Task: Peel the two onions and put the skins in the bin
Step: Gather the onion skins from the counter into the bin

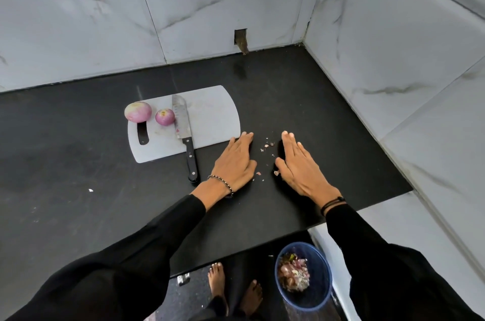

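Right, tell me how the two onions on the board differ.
The left onion is clearly bigger than the right onion. The left onion sits at the board's left edge, just above the handle slot; the right onion lies further in, beside the knife blade. The left onion's top looks paler, yellowish-white, while the right onion is more evenly pink. Both are peeled, glossy and whole.

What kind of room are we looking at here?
Most likely a home kitchen. A dark stone countertop meets marble-look wall tiles, a cutting board carries two peeled onions and a knife, and a blue bin of scraps sits on the floor.
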A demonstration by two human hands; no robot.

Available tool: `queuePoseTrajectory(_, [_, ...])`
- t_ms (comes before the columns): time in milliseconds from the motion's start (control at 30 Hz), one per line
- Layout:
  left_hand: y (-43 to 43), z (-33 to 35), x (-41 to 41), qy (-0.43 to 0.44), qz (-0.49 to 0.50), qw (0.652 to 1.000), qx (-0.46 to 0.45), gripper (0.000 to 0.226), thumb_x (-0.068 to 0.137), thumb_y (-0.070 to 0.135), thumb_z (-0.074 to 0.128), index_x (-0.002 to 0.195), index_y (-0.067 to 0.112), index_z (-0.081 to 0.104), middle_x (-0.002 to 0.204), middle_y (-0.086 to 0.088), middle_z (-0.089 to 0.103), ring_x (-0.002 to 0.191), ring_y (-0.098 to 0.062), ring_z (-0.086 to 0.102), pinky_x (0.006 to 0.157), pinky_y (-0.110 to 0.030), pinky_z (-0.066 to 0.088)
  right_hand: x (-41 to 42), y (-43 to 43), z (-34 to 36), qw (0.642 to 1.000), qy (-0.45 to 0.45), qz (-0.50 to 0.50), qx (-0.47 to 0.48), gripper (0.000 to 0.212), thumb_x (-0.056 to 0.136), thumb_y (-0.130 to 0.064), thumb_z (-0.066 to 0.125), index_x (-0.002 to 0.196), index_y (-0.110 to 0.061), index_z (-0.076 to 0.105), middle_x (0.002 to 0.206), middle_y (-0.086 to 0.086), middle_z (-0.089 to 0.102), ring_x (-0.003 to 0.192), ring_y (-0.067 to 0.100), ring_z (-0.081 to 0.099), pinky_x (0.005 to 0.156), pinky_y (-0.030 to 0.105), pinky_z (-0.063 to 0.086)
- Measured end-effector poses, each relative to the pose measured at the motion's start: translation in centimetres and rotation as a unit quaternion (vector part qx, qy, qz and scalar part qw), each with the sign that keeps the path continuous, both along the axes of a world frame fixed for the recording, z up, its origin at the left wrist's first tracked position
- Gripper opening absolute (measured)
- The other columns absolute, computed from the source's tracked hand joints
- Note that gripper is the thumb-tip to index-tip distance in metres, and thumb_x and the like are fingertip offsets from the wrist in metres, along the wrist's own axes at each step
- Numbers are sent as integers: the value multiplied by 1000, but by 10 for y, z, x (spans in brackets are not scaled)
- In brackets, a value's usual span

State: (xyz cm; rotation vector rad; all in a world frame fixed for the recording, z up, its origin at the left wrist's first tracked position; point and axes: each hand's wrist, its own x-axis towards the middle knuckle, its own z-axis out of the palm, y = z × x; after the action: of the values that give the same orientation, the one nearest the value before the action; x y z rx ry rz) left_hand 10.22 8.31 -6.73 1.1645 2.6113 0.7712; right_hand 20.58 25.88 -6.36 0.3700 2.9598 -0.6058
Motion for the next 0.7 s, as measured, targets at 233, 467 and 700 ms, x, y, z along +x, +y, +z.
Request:
queuePoseTrajectory(233, [31,8,-2,-52,-82,994,-41,70,95,16,38,156,12,3,164,-7,13,151,-12,3,119,-24,-10,-16,3,18,996,-35,34,-76,68,106,-31,35,164,-18,2,172,2,4,158,19,4,128,31,6])
queuePoseTrajectory(467, [4,1,28,-56,-113,991,-48,71,96,21,38,156,16,0,165,-1,8,150,-4,0,117,-18,-13,33,-7,19,994,-24,37,-97,67,106,-30,40,164,-27,7,171,-9,8,157,11,7,120,19,6])
queuePoseTrajectory(700, [-30,10,68,-70,-112,991,-17,74,97,21,43,156,19,-1,162,6,-4,147,-6,-12,113,-11,-11,75,-10,18,988,-23,29,-152,76,96,-48,34,163,-34,0,169,-21,6,155,4,13,126,30,18])
